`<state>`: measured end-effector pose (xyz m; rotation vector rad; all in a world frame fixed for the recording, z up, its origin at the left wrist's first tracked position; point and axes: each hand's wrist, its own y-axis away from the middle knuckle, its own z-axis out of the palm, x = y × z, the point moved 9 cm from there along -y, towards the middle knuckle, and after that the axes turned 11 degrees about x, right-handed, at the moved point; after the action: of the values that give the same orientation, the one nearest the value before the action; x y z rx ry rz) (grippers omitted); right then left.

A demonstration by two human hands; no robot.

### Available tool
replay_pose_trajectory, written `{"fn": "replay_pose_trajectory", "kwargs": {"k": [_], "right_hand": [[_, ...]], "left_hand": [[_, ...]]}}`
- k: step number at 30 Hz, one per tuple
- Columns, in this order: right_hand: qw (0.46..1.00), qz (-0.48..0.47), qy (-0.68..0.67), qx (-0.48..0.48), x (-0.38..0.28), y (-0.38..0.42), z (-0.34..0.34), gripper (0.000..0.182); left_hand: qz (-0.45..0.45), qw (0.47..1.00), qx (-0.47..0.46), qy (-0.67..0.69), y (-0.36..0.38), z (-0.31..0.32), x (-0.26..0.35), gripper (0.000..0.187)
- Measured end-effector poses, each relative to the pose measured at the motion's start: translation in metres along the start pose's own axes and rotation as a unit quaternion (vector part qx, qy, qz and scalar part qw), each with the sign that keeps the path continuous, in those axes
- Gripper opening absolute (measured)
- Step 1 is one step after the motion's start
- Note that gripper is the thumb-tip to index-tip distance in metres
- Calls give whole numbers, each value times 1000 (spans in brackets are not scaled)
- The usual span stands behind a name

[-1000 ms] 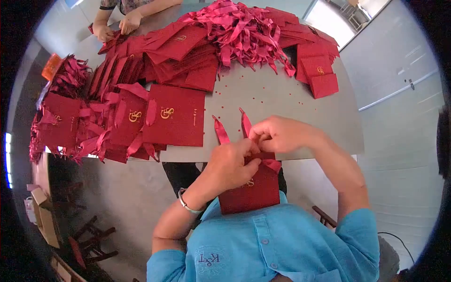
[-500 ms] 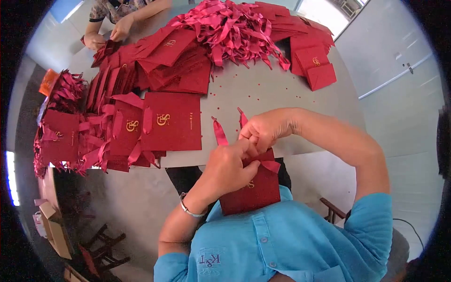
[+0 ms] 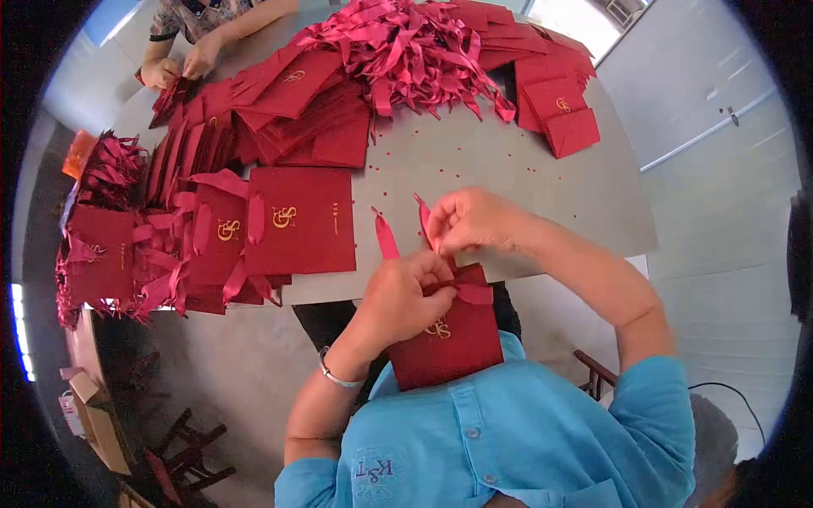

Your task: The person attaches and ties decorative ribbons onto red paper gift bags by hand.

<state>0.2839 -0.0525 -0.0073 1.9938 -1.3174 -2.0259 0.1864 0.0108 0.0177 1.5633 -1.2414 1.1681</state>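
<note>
A dark red paper gift bag [image 3: 449, 351] with a gold logo is held against my chest, just off the table's front edge. My left hand [image 3: 408, 298] is closed around the bag's upper part, with its thumb lying across the front. At the mouth of the bag, my right hand [image 3: 470, 224] pinches a pink ribbon [image 3: 424, 213] whose tip sticks up past the fingers. Another ribbon end [image 3: 385, 235] rises beside my left hand. A short ribbon loop [image 3: 476, 294] crosses the bag's front. My fingers partly hide the bag's top edge.
Finished-looking red bags with ribbon handles [image 3: 301, 222] lie at the left. Behind them are stacked flat bags [image 3: 326, 127] and a heap of pink ribbons [image 3: 406, 51]. More bags [image 3: 572, 131] lie at the right. Across the table [image 3: 593, 212], another person's hands [image 3: 182, 68] handle a bag.
My right hand has moved up and slightly away from my left hand, drawing along the ribbon. My left hand keeps its hold on the bag. The whole view has shifted a little.
</note>
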Motion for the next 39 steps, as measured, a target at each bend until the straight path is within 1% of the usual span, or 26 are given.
{"fn": "replay_pose_trajectory", "kwargs": {"k": [1, 2, 3, 4, 6, 7, 9, 12, 14, 19, 21, 23, 27, 29, 34, 37, 39], "right_hand": [[1000, 1, -1, 0, 7, -3, 1, 21], [993, -106, -4, 48, -5, -5, -5, 18], [973, -212, -8, 95, -20, -2, -13, 15], [973, -212, -7, 95, -18, -4, -13, 15], [940, -245, 59, 232, -25, -4, -35, 13], [940, -244, 59, 231, -20, -12, -37, 13], [922, -289, 5, 258, -18, -23, -46, 13], [925, -284, 9, 252, -14, -31, -44, 12], [924, -284, 12, 255, -14, -30, -44, 12], [925, -267, 18, 271, -12, -30, -43, 12], [918, -282, -11, 279, -13, -29, -44, 11], [916, -286, -7, 282, -13, -29, -44, 11], [916, -282, -13, 286, -12, -31, -44, 10], [912, -291, 1, 289, -15, -30, -44, 10], [899, -315, 15, 303, -16, -26, -43, 12], [893, -325, 4, 312, -18, -21, -44, 13], [900, -307, -73, 300, -15, -15, -51, 14]], "left_hand": [[-5, 1000, 3, -17, 0, 0, -1, 13], [-11, 999, 8, -33, -1, 0, -2, 13], [-12, 999, 10, -32, -2, 0, -5, 13], [-19, 999, 4, -37, -3, 1, -13, 13], [-28, 999, 0, -40, -5, 3, -17, 14], [-32, 999, -8, -39, -5, 5, -18, 14], [-37, 998, -14, -38, -5, 7, -18, 13], [-18, 998, -4, -58, -7, 7, -18, 12], [-22, 999, -13, -29, -7, 10, -23, 11], [-35, 998, -32, -39, -7, 11, -22, 11], [-35, 998, -34, -42, -8, 11, -23, 11], [-63, 997, -48, -20, -8, 15, -31, 12], [-33, 999, -33, 3, -9, 15, -33, 12], [-29, 998, -41, -25, -9, 14, -30, 12], [-50, 998, -44, -14, -9, 15, -33, 12], [-58, 997, -45, -8, -8, 15, -34, 12], [-60, 997, -43, 3, -8, 15, -34, 12]]}}
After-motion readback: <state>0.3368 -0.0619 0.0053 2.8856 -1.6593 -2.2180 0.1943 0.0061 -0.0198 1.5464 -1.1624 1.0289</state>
